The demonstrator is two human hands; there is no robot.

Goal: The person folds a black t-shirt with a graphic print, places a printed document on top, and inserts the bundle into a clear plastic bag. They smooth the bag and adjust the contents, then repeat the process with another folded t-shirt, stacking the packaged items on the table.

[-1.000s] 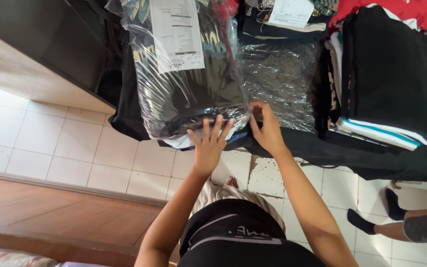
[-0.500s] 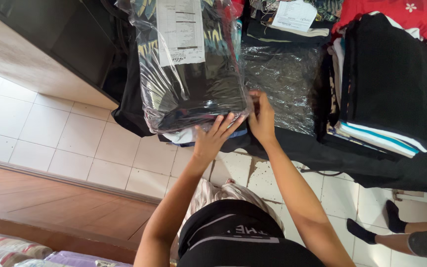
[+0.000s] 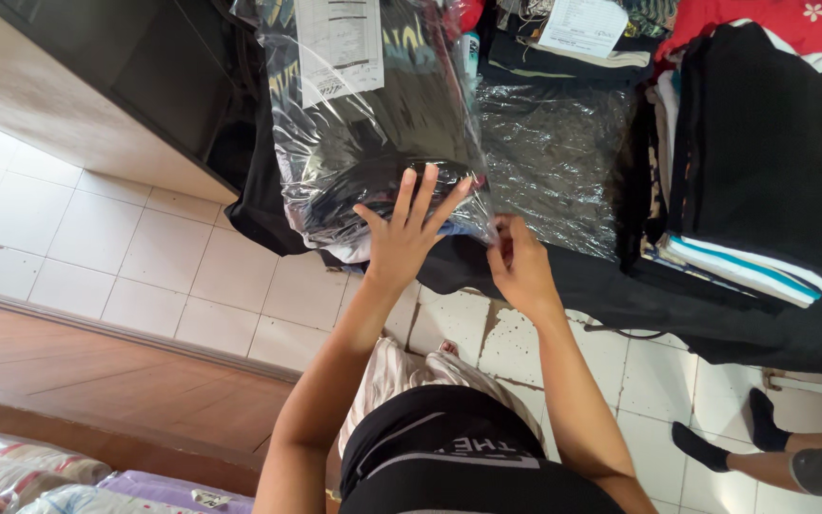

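Pressing flat with fingers spread, the left hand rests on a clear plastic bag of dark folded clothing lying on a black-covered table. The right hand pinches the bag's lower corner, fingers closed on the plastic, beside a second flattened bag and a stack of folded garments.

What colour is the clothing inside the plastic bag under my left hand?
Mostly black, seen in the head view.
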